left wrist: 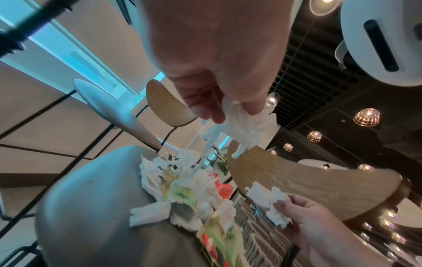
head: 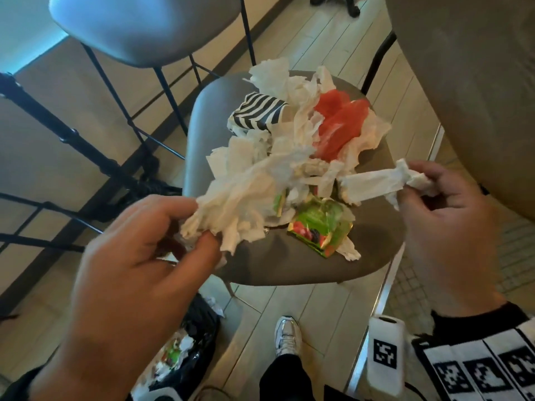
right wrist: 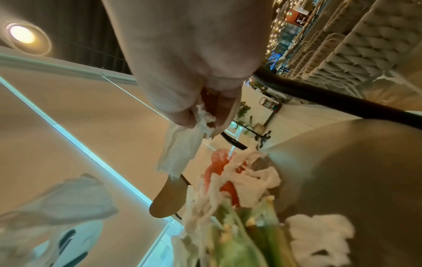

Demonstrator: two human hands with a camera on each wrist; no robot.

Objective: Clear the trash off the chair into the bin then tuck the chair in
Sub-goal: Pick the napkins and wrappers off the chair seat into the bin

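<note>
A grey chair (head: 289, 264) carries a heap of trash: crumpled white tissues (head: 289, 91), a red plastic bag (head: 338, 123), a black-and-white striped wrapper (head: 254, 111) and a green foil packet (head: 321, 227). My left hand (head: 199, 224) pinches a bunch of white tissue (head: 231, 206) at the seat's front left; the left wrist view shows this tissue (left wrist: 242, 126) between thumb and fingers. My right hand (head: 417, 186) pinches a folded white tissue strip (head: 373, 183) above the seat's right side, seen hanging from the fingers (right wrist: 180, 144) in the right wrist view. A black-lined bin (head: 185, 345) with trash stands on the floor below my left hand.
A second grey stool (head: 144, 27) on black legs stands behind to the left. A beige upholstered seat back (head: 469, 82) rises on the right. Black metal table legs (head: 72, 140) run along the left. My shoe (head: 286, 334) is on the wooden floor in front of the chair.
</note>
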